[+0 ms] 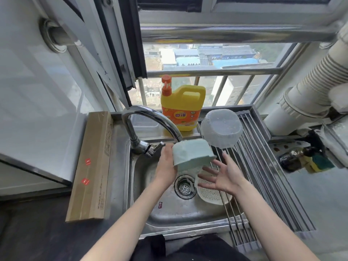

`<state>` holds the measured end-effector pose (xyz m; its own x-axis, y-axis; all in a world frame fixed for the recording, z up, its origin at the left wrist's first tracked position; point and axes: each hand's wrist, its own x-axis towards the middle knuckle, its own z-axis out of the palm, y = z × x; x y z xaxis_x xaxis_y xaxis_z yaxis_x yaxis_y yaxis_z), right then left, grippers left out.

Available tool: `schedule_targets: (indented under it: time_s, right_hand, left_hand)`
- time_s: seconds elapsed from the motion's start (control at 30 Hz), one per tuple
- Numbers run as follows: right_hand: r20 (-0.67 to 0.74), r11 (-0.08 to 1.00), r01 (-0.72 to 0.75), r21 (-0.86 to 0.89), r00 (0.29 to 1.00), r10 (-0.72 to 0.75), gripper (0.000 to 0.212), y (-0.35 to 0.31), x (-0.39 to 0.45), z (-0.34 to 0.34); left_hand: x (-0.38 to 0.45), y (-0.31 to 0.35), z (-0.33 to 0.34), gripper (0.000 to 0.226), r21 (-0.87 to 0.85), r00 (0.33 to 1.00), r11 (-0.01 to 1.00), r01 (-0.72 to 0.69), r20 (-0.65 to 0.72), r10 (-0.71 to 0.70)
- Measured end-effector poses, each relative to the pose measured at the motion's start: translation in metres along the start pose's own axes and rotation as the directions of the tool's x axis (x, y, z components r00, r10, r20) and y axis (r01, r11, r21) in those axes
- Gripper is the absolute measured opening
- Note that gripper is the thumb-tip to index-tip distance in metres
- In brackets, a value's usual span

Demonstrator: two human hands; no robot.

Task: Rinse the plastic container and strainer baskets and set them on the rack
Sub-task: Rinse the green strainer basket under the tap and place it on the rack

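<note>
Steel kitchen sink (169,210) beneath a high window, rinsing under way.
Nearest, a white perforated strainer basket (211,193) waits in the basin; above it the left hand (165,166) grips an upturned pale-green plastic basket (192,153), apparently empty, the right hand (224,176) spread wide beside it. Next, probably: set it on the roll-up steel rack (267,166) by the clear inverted plastic container (222,129).

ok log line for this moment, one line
left hand: holds green basket under faucet | right hand: open, empty | clear container: upside down on rack | white basket: in sink
</note>
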<state>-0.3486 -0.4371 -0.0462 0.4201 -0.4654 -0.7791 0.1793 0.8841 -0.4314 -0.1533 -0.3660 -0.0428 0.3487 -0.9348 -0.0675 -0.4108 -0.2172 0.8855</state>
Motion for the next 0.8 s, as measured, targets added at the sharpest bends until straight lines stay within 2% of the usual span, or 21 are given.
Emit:
schedule_targets:
  time_s: [0.1,0.17,0.23,0.3,0.37,0.4,0.47,0.5,0.53,0.57,0.6,0.67,0.7,0.73,0.77,0.8]
  right_hand:
    - [0.111,0.996,-0.004,0.089,0.994,-0.006,0.065,0.003,0.002,0.014]
    - [0.079,0.998,0.03,0.053,0.996,-0.034,0.051,0.005,0.003,0.031]
    - [0.024,0.986,0.083,0.145,0.996,-0.087,0.035,0.006,0.005,0.045]
    - [0.014,0.959,0.138,0.249,0.989,-0.146,0.02,0.004,0.004,0.053]
    - [0.089,0.965,0.173,0.199,0.977,-0.193,0.018,0.002,0.003,0.055]
    - [0.136,0.969,0.191,0.155,0.968,-0.213,0.024,0.003,0.003,0.054]
    - [0.153,0.975,0.203,0.094,0.965,-0.215,0.039,0.005,0.007,0.052]
    - [0.145,0.975,0.199,0.094,0.967,-0.211,0.042,0.008,0.008,0.051]
    - [0.143,0.975,0.195,0.11,0.967,-0.209,0.043,0.01,0.008,0.05]
    - [0.147,0.972,0.192,0.133,0.966,-0.211,0.045,0.011,0.008,0.049]
    - [0.149,0.969,0.193,0.155,0.965,-0.216,0.053,0.012,0.008,0.046]
    - [0.167,0.964,0.18,0.194,0.963,-0.213,0.083,0.013,0.009,0.037]
    - [0.163,0.963,0.166,0.213,0.966,-0.202,0.097,0.013,0.009,0.033]
    - [0.151,0.964,0.148,0.223,0.971,-0.184,0.102,0.014,0.006,0.032]
    - [0.153,0.961,0.145,0.238,0.971,-0.184,0.094,0.015,0.002,0.031]
    - [0.139,0.959,0.146,0.243,0.973,-0.184,0.074,0.016,-0.001,0.03]
  left_hand:
    - [-0.004,-0.008,0.0,0.029,0.213,0.984,0.964,-0.159,0.113,0.137]
    - [-0.006,-0.015,0.0,0.043,0.318,0.973,0.92,-0.23,0.113,0.204]
    - [-0.008,-0.02,0.0,0.058,0.29,0.976,0.933,-0.215,0.086,0.198]
    - [-0.013,-0.023,0.0,0.069,0.174,0.992,0.977,-0.126,-0.003,0.129]
    - [-0.019,-0.03,-0.002,0.08,0.058,0.997,0.997,0.045,-0.059,-0.042]
    - [-0.023,-0.035,-0.002,0.089,-0.01,0.988,0.988,0.153,-0.024,-0.153]
    - [-0.028,-0.046,-0.002,0.094,-0.165,0.923,0.912,0.377,0.154,-0.353]
    - [-0.03,-0.049,-0.003,0.088,-0.263,0.867,0.833,0.487,0.262,-0.424]
    - [-0.032,-0.048,-0.005,0.081,-0.387,0.798,0.703,0.596,0.377,-0.47]
    - [-0.033,-0.046,-0.009,0.08,-0.519,0.734,0.519,0.679,0.492,-0.468]
    - [-0.033,-0.047,-0.013,0.086,-0.645,0.703,0.296,0.705,0.577,-0.417]
    - [-0.03,-0.053,-0.021,0.096,-0.809,0.756,-0.104,0.579,0.58,-0.304]
    - [-0.028,-0.052,-0.024,0.094,-0.833,0.784,-0.22,0.507,0.552,-0.283]
    - [-0.027,-0.045,-0.026,0.084,-0.841,0.796,-0.268,0.47,0.535,-0.283]
    - [-0.024,-0.038,-0.024,0.068,-0.842,0.785,-0.267,0.469,0.536,-0.311]
    - [-0.019,-0.031,-0.021,0.054,-0.834,0.765,-0.242,0.496,0.552,-0.332]
